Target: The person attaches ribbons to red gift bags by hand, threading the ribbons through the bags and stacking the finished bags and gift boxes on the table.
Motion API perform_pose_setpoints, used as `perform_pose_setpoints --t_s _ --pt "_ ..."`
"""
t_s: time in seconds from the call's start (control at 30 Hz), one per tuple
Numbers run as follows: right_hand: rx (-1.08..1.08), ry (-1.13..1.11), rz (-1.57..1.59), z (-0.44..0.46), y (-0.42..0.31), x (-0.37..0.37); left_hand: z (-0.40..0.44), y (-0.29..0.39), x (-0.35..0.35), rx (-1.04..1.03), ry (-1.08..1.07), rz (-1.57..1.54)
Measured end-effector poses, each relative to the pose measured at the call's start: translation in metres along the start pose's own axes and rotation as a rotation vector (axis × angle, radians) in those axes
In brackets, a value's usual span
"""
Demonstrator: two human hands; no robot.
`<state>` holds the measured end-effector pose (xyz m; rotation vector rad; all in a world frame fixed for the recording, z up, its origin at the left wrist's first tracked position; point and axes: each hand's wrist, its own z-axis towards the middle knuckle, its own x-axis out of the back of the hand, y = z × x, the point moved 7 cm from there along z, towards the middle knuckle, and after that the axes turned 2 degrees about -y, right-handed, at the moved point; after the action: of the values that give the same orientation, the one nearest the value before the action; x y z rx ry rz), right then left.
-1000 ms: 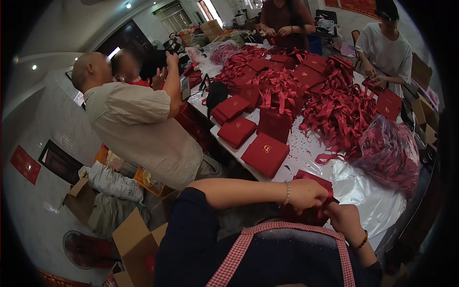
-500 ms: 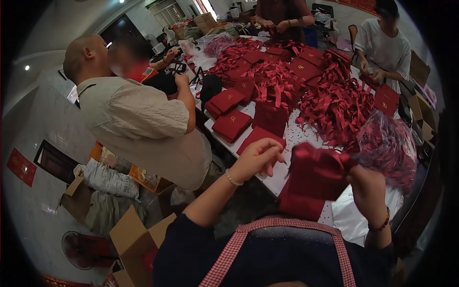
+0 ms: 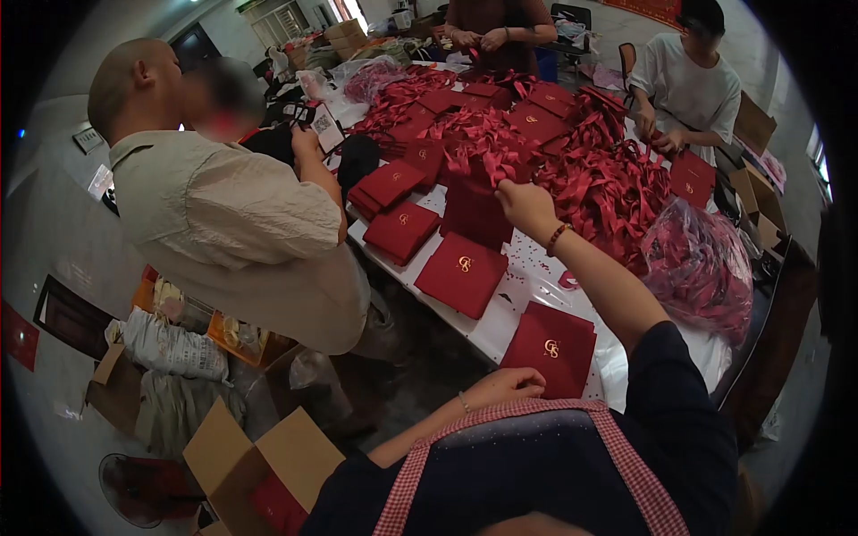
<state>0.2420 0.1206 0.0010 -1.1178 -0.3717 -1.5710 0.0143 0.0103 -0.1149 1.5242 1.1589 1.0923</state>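
Observation:
My right hand (image 3: 529, 211) reaches across the white table, its fingertips pinched on a red ribbon (image 3: 490, 168) at the near side of a tangled heap. Close to my body, my left hand (image 3: 502, 388) rests loosely curved with nothing visible in it, beside the lower left corner of a flat red pouch (image 3: 543, 332) with a gold monogram. Farther left on the table lies another red pouch (image 3: 461, 275) with the same gold print. A plain dark red piece (image 3: 474, 214) stands just below my right hand.
Stacked red pouches (image 3: 400, 230) line the table's left side. A clear plastic bag of red material (image 3: 697, 268) sits at right. One person (image 3: 223, 214) stands at left with a QR-code card (image 3: 327, 129); others work across the table. An open carton (image 3: 259, 456) is at lower left.
My right hand has let go of the red pouch near me and moved forward to the ribbons. My left hand has dropped back toward my body. The near pouch now lies flat, print up.

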Motion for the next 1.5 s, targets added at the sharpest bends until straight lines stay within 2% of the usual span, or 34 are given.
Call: perform_pose_setpoints --t_s 0.07,0.17,0.23,0.27,0.33,0.47,0.5,0.53,0.57,0.6,0.67,0.7,0.73,0.8,0.87,0.9,0.93,1.0,1.03,1.13,1.2,1.23,1.3,1.37,1.43,1.5 --pt "0.041 -0.142 -0.064 -0.010 0.008 -0.037 -0.001 -0.002 0.003 0.011 0.049 -0.019" --pt "-0.061 -0.230 0.052 -0.023 0.020 -0.052 -0.005 -0.005 0.009 0.030 0.133 -0.041" --pt "-0.076 -0.151 0.286 -0.026 0.021 -0.039 -0.007 -0.008 0.013 0.052 0.190 -0.065" --pt "-0.158 -0.224 0.369 -0.027 0.027 -0.034 -0.009 -0.009 0.016 0.068 0.217 -0.078" --pt "-0.233 -0.238 0.439 -0.035 0.023 0.000 -0.011 -0.013 0.020 0.101 0.267 -0.103" --pt "-0.277 -0.102 0.667 -0.098 0.049 0.046 -0.016 -0.022 0.029 0.162 0.364 -0.157" --pt "-0.281 -0.039 0.689 -0.123 0.064 0.055 -0.020 -0.020 0.043 0.112 0.500 0.002" --pt "-0.307 -0.001 0.620 -0.149 0.077 0.067 -0.019 -0.021 0.047 0.116 0.506 0.001" --pt "-0.333 0.035 0.550 -0.175 0.084 0.080 -0.020 -0.011 0.057 0.042 0.613 0.132" --pt "-0.442 0.021 0.540 -0.202 0.088 0.089 -0.022 -0.002 0.065 -0.032 0.716 0.264" --pt "-0.605 0.033 0.606 -0.265 0.097 0.083 -0.008 -0.010 0.066 -0.032 0.684 0.329" --pt "-0.659 0.064 0.683 -0.294 0.100 0.072 0.004 -0.027 0.064 0.062 0.636 0.270" --pt "-0.766 -0.022 0.762 -0.310 0.086 0.066 0.015 -0.043 0.060 0.155 0.583 0.212" --pt "-1.008 -0.061 0.969 -0.333 0.059 0.045 0.033 -0.056 0.055 0.133 0.557 0.249" --pt "-1.135 -0.028 1.291 -0.356 0.050 0.005 0.041 -0.047 0.052 0.103 0.532 0.286" --pt "-1.009 0.027 1.433 -0.332 0.022 0.018 0.045 -0.031 0.043 0.060 0.406 0.163" --pt "-1.008 0.032 1.429 -0.328 0.014 0.021 0.048 -0.018 0.032 0.017 0.281 0.039" --pt "-1.014 -0.039 1.201 -0.326 0.007 0.025 0.043 -0.006 0.031 0.025 0.312 0.146" --pt "-1.046 0.022 1.336 -0.332 0.008 0.018 0.040 -0.003 0.034 0.037 0.346 0.253" --pt "-1.041 0.098 1.291 -0.344 0.026 0.013 0.040 -0.013 0.037 0.000 0.361 0.239" --pt "-0.726 0.139 0.569 -0.323 0.039 0.056 0.039 -0.017 0.036 -0.029 0.375 0.287" --pt "-0.539 0.178 0.470 -0.294 0.035 0.083 0.039 -0.018 0.036 -0.050 0.390 0.332" --pt "-0.313 0.109 0.371 -0.247 0.045 0.101 0.041 -0.026 0.035 -0.102 0.403 0.334" --pt "-0.225 -0.074 0.219 -0.212 0.075 0.082 0.041 -0.027 0.037 -0.162 0.421 0.347" --pt "-0.036 -0.162 -0.211 -0.180 0.111 0.056 0.041 -0.031 0.038 -0.115 0.438 0.391" --pt "0.045 0.018 -0.651 -0.150 0.111 0.064 0.037 -0.019 0.039 -0.120 0.449 0.377"
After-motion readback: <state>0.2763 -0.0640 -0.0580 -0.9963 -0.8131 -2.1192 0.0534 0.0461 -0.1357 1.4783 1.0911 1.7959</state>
